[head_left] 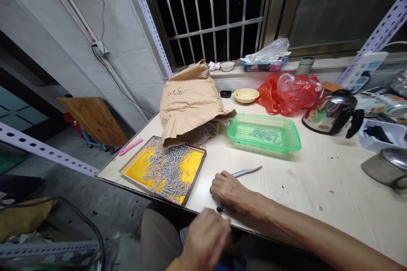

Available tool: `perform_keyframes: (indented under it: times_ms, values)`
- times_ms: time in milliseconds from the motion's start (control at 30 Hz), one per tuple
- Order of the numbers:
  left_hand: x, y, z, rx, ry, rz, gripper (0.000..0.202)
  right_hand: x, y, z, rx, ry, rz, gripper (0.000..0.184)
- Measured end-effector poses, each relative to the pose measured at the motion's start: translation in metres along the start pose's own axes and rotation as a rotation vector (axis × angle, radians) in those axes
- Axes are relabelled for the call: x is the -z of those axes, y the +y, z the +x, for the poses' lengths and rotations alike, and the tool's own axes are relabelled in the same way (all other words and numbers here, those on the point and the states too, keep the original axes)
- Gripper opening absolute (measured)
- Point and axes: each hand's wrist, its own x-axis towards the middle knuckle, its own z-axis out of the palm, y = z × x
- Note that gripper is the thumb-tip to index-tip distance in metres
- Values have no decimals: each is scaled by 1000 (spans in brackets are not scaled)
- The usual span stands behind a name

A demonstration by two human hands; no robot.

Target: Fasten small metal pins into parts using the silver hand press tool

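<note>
- The right hand [229,192] is lying palm down on the table [318,186], near the front edge, with the fingers bent a little.
- A thin dark stick [219,209] is showing from under this hand, at the side toward the person. I cannot tell if the hand is gripping it or only covering it.
- The tweezers [247,172] are lying flat on the table just beside the fingers of the right hand, pointing away to the right. It is not clear if the fingers are touching them.
- The left hand [206,239] is hanging below the table edge, in front of the person's lap. It is blurred, so I cannot tell its grip.
- The tray [136,170], yellow inside, is sitting to the left of the right hand, and many small metal pieces [165,169] are lying in it.
- The paper bag [190,97] is lying behind the tray, its open mouth touching the far rim.
- The green basket [294,139] is standing right of the bag, with a few metal pieces inside.
- A pink tool [130,147] is lying at the left table edge.
- A bowl [246,95], a red bag [292,93] and a kettle [330,112] are standing farther back, toward the window.
</note>
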Motion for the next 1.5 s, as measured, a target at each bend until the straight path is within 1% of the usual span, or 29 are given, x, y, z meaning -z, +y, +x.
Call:
perform_keyframes:
  times_ms: [67,133,200,233,267,300,367,433,500,567,600,633,700,733,800,867,933,1000,1100,1200,1300,1400,1467,1500]
  values:
    - [25,-18,3,250,0,80,23,7,6,-5,-111,133,30,17]
    - [42,-40,10,432,-25,146,27,25,20,-14,-267,316,62,23]
    - [49,-60,19,542,-97,190,30,48,45,-26,-427,488,67,26]
    - [49,-69,23,583,-145,211,31,60,60,-33,-500,554,45,26]
    - [48,-76,28,616,-194,235,31,69,76,-40,-561,593,15,26]
    - [46,-81,33,641,-240,261,31,77,91,-47,-607,597,-19,26]
    - [45,-87,44,662,-312,310,31,85,116,-61,-694,536,-81,26]
    - [50,-92,55,661,-320,361,32,83,125,-73,-723,468,-114,28]
    - [63,-98,64,679,-259,419,32,74,116,-83,-689,452,-97,31]
    - [81,-106,69,727,-187,461,31,60,94,-93,-628,457,-18,33]
    - [90,-111,69,760,-175,464,30,51,81,-98,-605,433,52,34]
    - [97,-115,67,799,-186,455,28,43,67,-104,-586,404,127,34]
    - [106,-122,58,878,-256,414,24,24,44,-114,-553,308,266,32]
    - [106,-124,53,916,-293,398,22,15,33,-118,-540,270,315,30]
    - [101,-125,42,972,-330,391,23,0,15,-121,-552,220,390,31]
    - [90,-124,34,998,-318,420,29,-11,0,-120,-576,194,420,31]
    - [79,-121,33,1030,-309,467,35,-18,-11,-116,-597,185,407,31]
    - [71,-120,36,1064,-336,507,34,-21,-19,-110,-613,176,367,32]
    - [67,-119,44,1094,-395,518,26,-20,-24,-103,-641,132,278,33]
    - [66,-120,49,1095,-421,512,20,-12,-25,-96,-662,50,217,29]
    - [66,-121,49,1062,-434,509,22,-3,-26,-89,-689,-42,204,27]
    - [70,-119,49,1013,-423,521,25,0,-25,-85,-689,-79,181,25]
    - [73,-113,51,964,-367,490,23,-1,-23,-86,-669,-66,144,24]
    - [74,-108,52,949,-319,415,22,-2,-22,-86,-655,-54,122,24]
